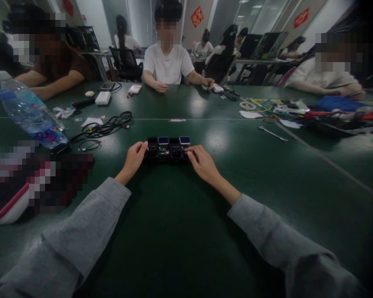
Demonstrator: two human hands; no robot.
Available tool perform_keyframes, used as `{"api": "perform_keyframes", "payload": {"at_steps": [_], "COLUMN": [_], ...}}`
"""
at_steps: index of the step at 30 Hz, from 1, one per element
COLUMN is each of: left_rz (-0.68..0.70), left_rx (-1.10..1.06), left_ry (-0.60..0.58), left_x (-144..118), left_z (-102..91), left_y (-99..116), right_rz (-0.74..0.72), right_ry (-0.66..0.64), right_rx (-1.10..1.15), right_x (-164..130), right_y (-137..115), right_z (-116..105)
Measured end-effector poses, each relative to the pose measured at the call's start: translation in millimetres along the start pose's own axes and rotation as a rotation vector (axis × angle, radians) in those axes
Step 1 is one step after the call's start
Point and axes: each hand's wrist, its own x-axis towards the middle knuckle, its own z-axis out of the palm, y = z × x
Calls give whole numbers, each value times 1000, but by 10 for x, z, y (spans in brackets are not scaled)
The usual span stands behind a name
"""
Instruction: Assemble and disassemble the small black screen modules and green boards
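A row of small black electronic modules point(164, 154) lies across the green table in front of me, with exposed circuit parts and small dark screens with pale edges along its far side. My left hand point(136, 156) grips the row's left end, thumb and fingers closed on it. At the right end, my right hand point(202, 160) pinches the near corner between thumb and forefinger. Whether a small part sits in that pinch is too fine to make out. Grey sleeves cover both my forearms.
Left of the row lie a coiled black cable point(112, 124), tilted plastic bottles point(34, 116) and a red-edged dark case point(15, 194). A wrench point(273, 133) and a heap of tangled cables point(326, 111) lie to the right. Across the table sits a person in a white shirt point(168, 62).
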Motion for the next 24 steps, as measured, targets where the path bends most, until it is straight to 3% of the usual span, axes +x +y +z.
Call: {"api": "perform_keyframes", "payload": {"at_steps": [11, 15, 24], "left_rz": [-10, -28, -24], "left_rx": [1, 6, 18], "left_ry": [-1, -4, -10], "left_x": [-10, -11, -17], "left_z": [-1, 4, -3], "left_y": [18, 48, 35], "right_rz": [140, 77, 111], "right_ry": [238, 216, 215], "right_rx": [-114, -137, -206], "right_x": [-4, 1, -10], "right_y": [111, 114, 141], "right_z": [3, 15, 41]}}
